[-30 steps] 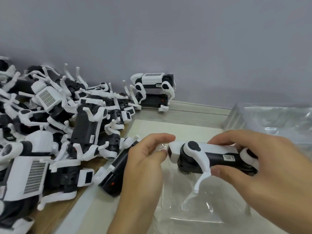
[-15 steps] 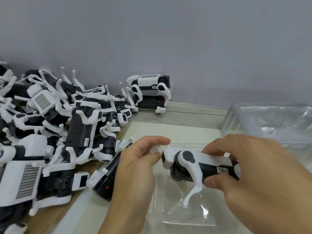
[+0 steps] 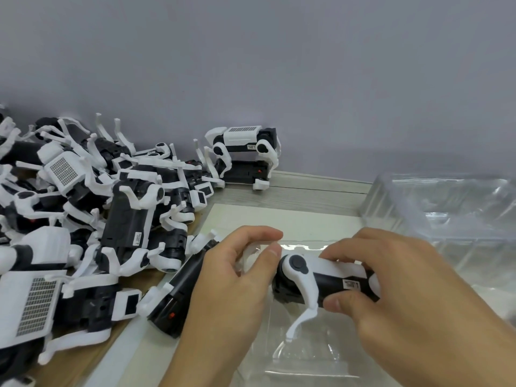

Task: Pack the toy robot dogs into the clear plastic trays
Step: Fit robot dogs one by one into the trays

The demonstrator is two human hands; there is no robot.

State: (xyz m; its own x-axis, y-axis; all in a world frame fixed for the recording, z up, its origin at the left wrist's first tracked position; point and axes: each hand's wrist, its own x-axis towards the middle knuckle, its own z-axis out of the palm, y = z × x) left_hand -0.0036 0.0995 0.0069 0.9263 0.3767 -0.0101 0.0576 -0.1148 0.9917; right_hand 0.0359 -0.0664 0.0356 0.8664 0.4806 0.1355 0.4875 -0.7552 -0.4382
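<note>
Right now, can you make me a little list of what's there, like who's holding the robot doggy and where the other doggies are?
Held dog: a black and white toy robot dog, lying on its side
Right hand: grips the dog's body
Left hand: fingers curled at the dog's head end
Under the dog: clear plastic tray
Other dogs: jumbled pile on the left
Standing dog: by the wall
More clear trays: stacked on the right

A black-and-white dog (image 3: 321, 283) lies on its side in the right grip (image 3: 413, 297), one white leg hanging down over the clear tray (image 3: 304, 356) under both grips. Left of the left grip (image 3: 231, 286) sprawls a heap of dogs (image 3: 92, 219). Beyond the right grip stand stacked trays (image 3: 452, 213).
</note>
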